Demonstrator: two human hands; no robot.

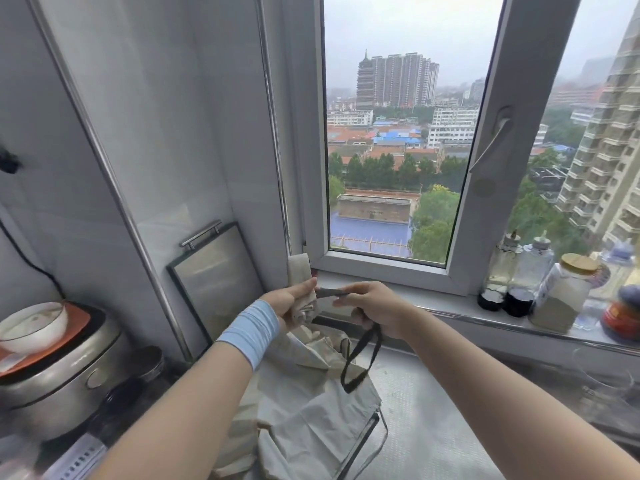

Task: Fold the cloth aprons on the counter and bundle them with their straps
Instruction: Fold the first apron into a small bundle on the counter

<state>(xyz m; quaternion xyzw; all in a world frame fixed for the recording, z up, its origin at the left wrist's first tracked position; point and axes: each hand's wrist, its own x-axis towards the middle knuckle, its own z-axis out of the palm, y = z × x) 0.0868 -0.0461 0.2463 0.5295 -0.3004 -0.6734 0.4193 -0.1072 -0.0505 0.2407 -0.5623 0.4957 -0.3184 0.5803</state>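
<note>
A beige cloth apron point(304, 393) hangs bunched in mid-air over the steel counter point(426, 420), its lower part draped down toward the front edge. My left hand point(294, 299), with a light blue wristband, grips the gathered top of the apron, and a folded end sticks up above the fingers. My right hand point(370, 308) pinches a dark strap point(360, 362) stretched taut between both hands. The rest of that strap hangs below my right hand as a loop.
A rice cooker point(59, 379) carrying a plate and a white bowl stands at the left. A framed panel point(214, 275) leans on the wall behind. Bottles and jars point(554, 285) line the window sill at the right. A glass point(602, 379) stands below them.
</note>
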